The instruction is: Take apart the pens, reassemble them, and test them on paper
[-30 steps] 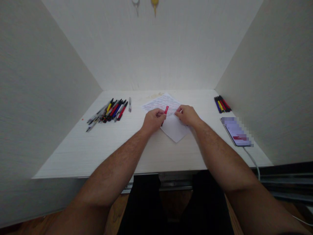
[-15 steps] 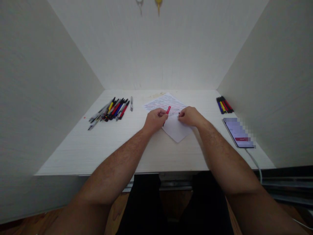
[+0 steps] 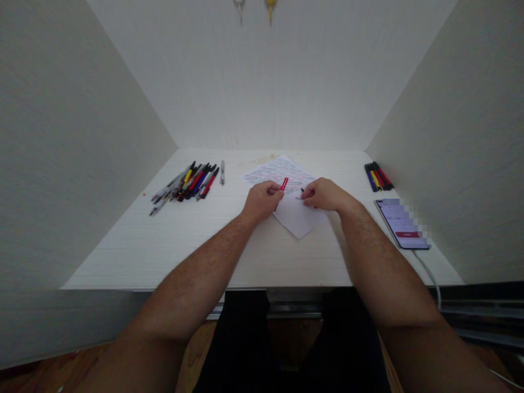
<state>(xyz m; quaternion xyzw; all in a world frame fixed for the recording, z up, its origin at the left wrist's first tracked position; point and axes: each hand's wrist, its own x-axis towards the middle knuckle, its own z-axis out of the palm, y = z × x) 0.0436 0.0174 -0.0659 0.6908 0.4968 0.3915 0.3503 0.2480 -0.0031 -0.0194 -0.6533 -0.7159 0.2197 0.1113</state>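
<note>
Over a sheet of paper (image 3: 301, 222) with rows of coloured scribbles on its far half, my two hands work a short way apart. My left hand (image 3: 262, 201) is closed on a red pen barrel (image 3: 285, 184), whose top end sticks up past the fingers. A dark bit of it shows below the hand. My right hand (image 3: 323, 194) pinches a small dark-tipped pen part (image 3: 302, 190); most of it is hidden by the fingers. A thin line shows by its fingertips, too small to name.
A pile of pens (image 3: 186, 183) lies at the left, a single clear pen (image 3: 222, 172) beside it. Several coloured pens (image 3: 377, 177) lie in a row at the right. Nearer is a phone (image 3: 403, 226) with a white cable (image 3: 428, 270). White walls enclose the desk (image 3: 184, 240).
My right hand has turned a little, and more of the dark-tipped part shows. My left hand keeps hold of the red pen barrel. The view has shifted slightly.
</note>
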